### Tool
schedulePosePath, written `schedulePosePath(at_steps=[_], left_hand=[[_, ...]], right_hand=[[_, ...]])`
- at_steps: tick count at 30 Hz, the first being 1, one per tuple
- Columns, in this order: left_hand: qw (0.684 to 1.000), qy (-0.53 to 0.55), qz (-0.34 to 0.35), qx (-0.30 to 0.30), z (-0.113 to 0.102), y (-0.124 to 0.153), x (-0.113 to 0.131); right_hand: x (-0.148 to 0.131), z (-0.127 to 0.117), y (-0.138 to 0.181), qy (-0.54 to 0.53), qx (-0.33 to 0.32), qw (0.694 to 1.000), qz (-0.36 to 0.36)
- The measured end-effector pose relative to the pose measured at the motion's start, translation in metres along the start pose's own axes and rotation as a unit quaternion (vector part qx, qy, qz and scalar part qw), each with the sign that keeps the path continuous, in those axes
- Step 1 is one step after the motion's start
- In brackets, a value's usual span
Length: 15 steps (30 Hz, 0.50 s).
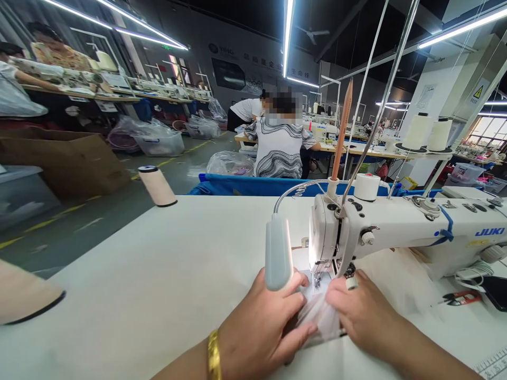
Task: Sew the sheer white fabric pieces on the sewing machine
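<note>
A piece of sheer white fabric lies under the needle and presser foot of a white JUKI sewing machine. On its left side my left hand, with a gold bracelet at the wrist, holds the fabric between bent fingers and thumb. The fingers of my right hand are closed on the fabric's right side, close to the needle. More of the sheer cloth spreads to the right beneath the machine arm. A grey lamp head on a bent metal neck partly covers my left hand.
Thread cones stand at the table's left edge and near left. Red-handled thread snips, a dark phone and a ruler lie right. A pencil stands upright on the machine. Co-workers sit beyond a blue cloth.
</note>
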<state>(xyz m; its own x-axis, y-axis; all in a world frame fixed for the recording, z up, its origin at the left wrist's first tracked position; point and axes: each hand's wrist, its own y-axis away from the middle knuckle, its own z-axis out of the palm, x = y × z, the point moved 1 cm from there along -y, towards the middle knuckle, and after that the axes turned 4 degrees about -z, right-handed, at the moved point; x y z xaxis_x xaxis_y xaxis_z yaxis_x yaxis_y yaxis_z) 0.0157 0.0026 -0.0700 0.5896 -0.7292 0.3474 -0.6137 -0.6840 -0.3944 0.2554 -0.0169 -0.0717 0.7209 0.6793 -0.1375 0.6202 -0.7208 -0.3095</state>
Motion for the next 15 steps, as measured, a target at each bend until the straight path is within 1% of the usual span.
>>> schedulePosePath(at_steps=[2, 3, 4, 6, 7, 8, 10, 11, 13, 15], left_hand=[[0.999, 0.027, 0.022, -0.023, 0.002, 0.001, 0.001], [0.998, 0.037, 0.03, -0.031, 0.004, 0.001, 0.001], [0.998, 0.042, 0.036, -0.036, 0.006, 0.001, 0.001], [0.998, 0.039, 0.041, -0.034, 0.01, 0.001, -0.001], [0.998, 0.036, 0.041, -0.03, 0.012, 0.001, -0.002], [0.998, 0.037, 0.042, -0.028, 0.013, 0.0, -0.003], [0.997, 0.046, 0.046, -0.029, 0.013, 0.0, -0.003], [0.997, 0.051, 0.046, -0.03, 0.012, 0.0, -0.003], [0.997, 0.056, 0.041, -0.031, 0.009, -0.001, -0.001], [0.998, 0.052, 0.039, -0.025, 0.006, -0.003, 0.002]], right_hand=[[0.012, -0.001, 0.002, 0.025, 0.017, 0.998, 0.046], [0.016, -0.003, 0.004, 0.025, 0.03, 0.998, 0.051], [0.018, -0.006, 0.005, 0.019, 0.049, 0.998, 0.041], [0.014, -0.013, 0.008, -0.008, 0.095, 0.995, -0.002], [0.009, -0.017, 0.009, -0.033, 0.112, 0.993, -0.027], [0.003, -0.02, 0.009, -0.063, 0.115, 0.99, -0.049], [-0.008, -0.023, 0.008, -0.107, 0.078, 0.989, -0.063], [-0.011, -0.022, 0.006, -0.11, 0.052, 0.991, -0.053], [-0.014, -0.019, 0.003, -0.074, 0.019, 0.997, -0.013], [-0.013, -0.016, -0.002, -0.028, 0.005, 0.999, 0.023]])
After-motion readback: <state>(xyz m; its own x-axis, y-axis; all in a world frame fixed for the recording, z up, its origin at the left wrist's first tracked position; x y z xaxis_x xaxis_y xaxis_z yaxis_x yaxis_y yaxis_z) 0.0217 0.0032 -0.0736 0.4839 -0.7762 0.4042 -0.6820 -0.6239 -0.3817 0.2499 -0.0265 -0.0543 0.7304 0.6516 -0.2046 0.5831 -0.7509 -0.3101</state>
